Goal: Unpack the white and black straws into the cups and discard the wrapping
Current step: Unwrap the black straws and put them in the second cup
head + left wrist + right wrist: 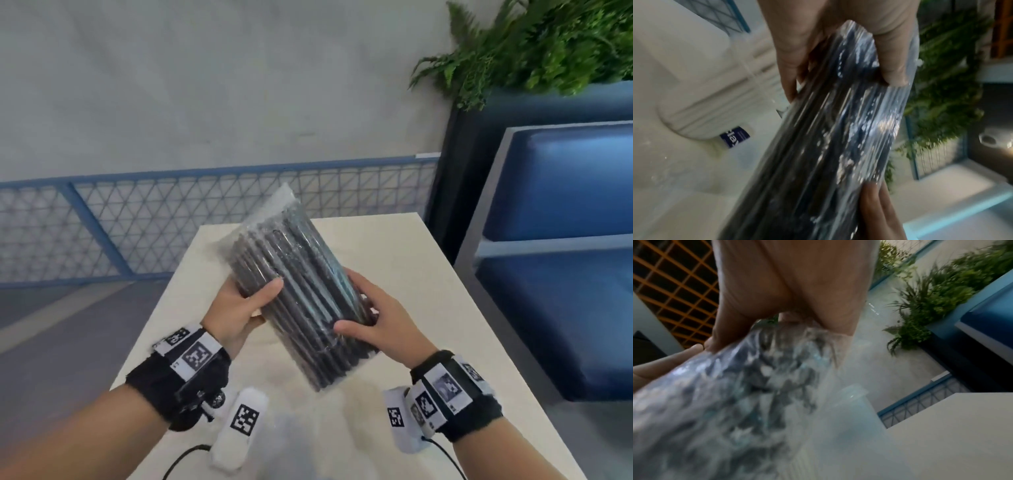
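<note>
Both hands' fingers (pixel 270 286) grip the black-straw pack (pixel 301 291) between them.

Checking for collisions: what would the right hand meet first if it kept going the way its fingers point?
Nothing new: the right hand already grips the pack of black straws; beyond it lies the left hand, though depth is unclear.

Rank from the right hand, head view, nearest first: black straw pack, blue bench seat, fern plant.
1. black straw pack: held in the right hand, with the left hand too.
2. blue bench seat: to its right.
3. fern plant: far back right.
</note>
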